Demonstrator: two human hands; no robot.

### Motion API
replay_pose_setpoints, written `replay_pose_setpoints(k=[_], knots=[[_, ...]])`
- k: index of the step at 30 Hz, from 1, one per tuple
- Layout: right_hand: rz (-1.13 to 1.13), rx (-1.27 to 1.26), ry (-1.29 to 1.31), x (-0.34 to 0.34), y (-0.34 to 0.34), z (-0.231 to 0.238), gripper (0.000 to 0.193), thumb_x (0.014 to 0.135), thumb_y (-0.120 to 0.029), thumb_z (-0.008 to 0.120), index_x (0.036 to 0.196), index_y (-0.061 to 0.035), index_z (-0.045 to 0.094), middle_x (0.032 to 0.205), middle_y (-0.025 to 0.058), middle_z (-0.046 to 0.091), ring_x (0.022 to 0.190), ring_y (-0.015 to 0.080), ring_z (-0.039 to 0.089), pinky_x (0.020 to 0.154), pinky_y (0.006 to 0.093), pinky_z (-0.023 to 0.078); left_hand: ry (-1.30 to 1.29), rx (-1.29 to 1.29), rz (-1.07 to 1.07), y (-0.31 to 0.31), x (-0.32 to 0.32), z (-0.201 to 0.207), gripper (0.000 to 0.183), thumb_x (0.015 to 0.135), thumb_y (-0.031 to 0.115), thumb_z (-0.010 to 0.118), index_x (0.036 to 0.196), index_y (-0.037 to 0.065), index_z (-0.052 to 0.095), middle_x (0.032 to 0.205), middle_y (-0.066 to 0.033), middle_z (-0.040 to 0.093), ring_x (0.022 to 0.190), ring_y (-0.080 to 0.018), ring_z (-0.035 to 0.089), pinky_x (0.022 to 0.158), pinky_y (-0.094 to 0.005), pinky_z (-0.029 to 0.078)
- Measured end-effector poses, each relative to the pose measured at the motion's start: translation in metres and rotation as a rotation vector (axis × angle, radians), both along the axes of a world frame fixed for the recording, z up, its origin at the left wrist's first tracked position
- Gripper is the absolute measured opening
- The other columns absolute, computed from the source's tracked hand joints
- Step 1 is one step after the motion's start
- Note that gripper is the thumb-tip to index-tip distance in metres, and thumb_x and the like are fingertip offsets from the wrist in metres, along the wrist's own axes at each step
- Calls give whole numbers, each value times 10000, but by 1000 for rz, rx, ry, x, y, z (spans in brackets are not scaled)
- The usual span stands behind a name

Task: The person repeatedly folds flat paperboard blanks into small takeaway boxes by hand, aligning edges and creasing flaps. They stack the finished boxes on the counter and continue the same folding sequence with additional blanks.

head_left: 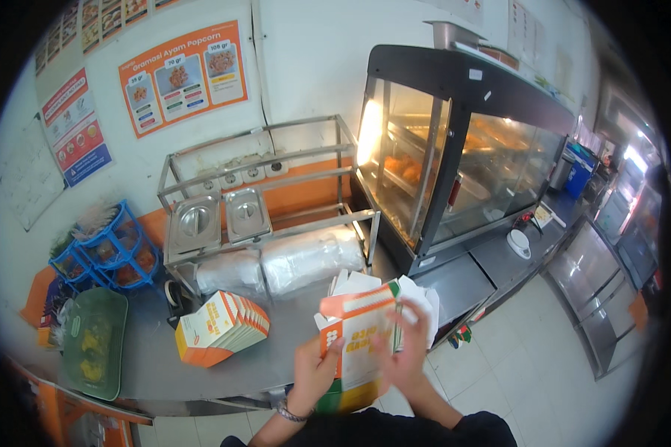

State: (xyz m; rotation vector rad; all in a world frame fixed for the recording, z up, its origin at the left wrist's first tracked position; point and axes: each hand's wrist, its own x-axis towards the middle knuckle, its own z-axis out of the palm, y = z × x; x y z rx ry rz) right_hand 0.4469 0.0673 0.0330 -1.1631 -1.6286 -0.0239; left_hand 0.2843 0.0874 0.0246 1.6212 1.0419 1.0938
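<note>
Hands are working an orange-and-white paper food box (358, 335) above the steel counter (156, 357): left hand (313, 369) pinching its lower left edge, right hand (408, 350) gripping the right side, beside a stack of flat boxes (220, 328).

L hand (314, 370), R hand (404, 350) raised, fingers curled

A single head-worn fisheye camera is looking steeply down from above the person's chest, facing forward across the steel counter (164, 350) toward the white wall. It is sitting close: the left hand (314, 372) and right hand (410, 350) are filling the lower middle, forearms entering from the bottom edge. The counter's near edge is bending with the lens, and the glass warming cabinet (462, 149) at its right end is curving toward the dark rim.
</note>
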Motion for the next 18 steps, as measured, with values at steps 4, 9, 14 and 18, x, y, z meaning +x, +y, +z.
replay_pose_setpoints(k=[4,9,14,18], knots=[[251,-60,23,-15,3,-15,465,729,-131,749,1168,-83,602,1302,178,532,1185,378,522,970,455,441,-288,85,-12,-10,5,-29,460,1021,368,418,1181,-27,591,1009,-119,664,822,-191,623,745,-336,494],[411,53,-188,-9,15,-24,310,721,-17,724,1021,-74,674,1105,114,656,1004,293,653,812,345,548,-686,-166,38,-2,-24,-40,496,1030,388,391,1205,-35,582,1102,-135,666,925,-210,658,836,-355,528],[384,-14,-6,-5,10,-31,227,717,1,721,929,-77,703,916,69,658,806,233,649,676,320,531,-224,-166,-27,-5,-51,-31,264,980,193,555,1021,-49,653,873,-75,693,783,-128,663,704,-264,523],[352,-29,37,-3,9,-28,220,697,5,737,898,-80,709,788,40,602,665,203,585,559,306,475,-27,-210,4,-16,-54,-13,206,939,156,620,969,-46,647,775,-52,677,722,-90,641,640,-243,493]])
